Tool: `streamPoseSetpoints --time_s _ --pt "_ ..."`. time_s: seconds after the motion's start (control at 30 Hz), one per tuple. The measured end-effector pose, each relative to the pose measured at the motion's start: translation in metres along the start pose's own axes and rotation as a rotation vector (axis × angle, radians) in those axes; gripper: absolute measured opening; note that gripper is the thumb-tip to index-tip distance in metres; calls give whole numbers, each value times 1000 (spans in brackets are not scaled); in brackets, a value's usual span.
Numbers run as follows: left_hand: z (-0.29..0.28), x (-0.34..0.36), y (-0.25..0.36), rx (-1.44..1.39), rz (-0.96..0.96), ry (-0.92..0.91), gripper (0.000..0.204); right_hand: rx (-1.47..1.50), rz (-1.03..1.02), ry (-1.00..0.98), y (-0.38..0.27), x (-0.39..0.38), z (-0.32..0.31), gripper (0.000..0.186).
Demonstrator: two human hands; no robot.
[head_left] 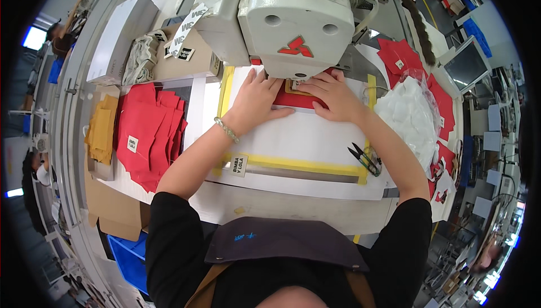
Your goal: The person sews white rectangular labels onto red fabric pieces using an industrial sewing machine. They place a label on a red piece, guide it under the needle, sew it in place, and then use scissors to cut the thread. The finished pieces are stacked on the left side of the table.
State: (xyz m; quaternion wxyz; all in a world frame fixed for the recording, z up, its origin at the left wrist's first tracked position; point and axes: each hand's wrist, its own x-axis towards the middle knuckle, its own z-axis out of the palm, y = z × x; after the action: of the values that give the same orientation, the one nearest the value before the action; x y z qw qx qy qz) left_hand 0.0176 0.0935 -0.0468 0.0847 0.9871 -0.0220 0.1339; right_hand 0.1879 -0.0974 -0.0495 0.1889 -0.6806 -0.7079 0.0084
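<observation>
A white industrial sewing machine (298, 21) with a red emblem stands at the far middle. Beneath its head lies a red fabric piece (294, 101) with a small light label patch (294, 86) near the needle area. My left hand (256, 98) lies flat beside the fabric's left end, fingers stretched toward the machine. From the other side, my right hand (333, 95) rests on the piece, fingers spread and reaching close to the patch. The machine head hides some of the fabric and the needle.
Black-handled thread snips (365, 159) lie near my right forearm. A loose label (238, 165) sits on yellow tape (304, 166) bordering the white work sheet. Red fabric pieces (149, 133) are stacked left, beside yellow pieces (102, 130). White material in clear plastic (408, 114) lies right.
</observation>
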Motion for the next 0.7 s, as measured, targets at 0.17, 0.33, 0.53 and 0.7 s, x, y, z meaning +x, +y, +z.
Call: streamPoseSetpoints --time_s 0.17,0.33,0.53,0.7 --pt "4 9 -9 11 24 65 67 -43 -15 9 12 4 0 47" --pt "8 15 -13 -31 16 83 63 -51 -40 31 20 5 -2 48" --pt "7 11 -11 52 42 102 68 -37 -39 9 15 4 -3 48" --pt "6 10 -11 9 3 44 70 -43 -59 78 14 3 -2 41"
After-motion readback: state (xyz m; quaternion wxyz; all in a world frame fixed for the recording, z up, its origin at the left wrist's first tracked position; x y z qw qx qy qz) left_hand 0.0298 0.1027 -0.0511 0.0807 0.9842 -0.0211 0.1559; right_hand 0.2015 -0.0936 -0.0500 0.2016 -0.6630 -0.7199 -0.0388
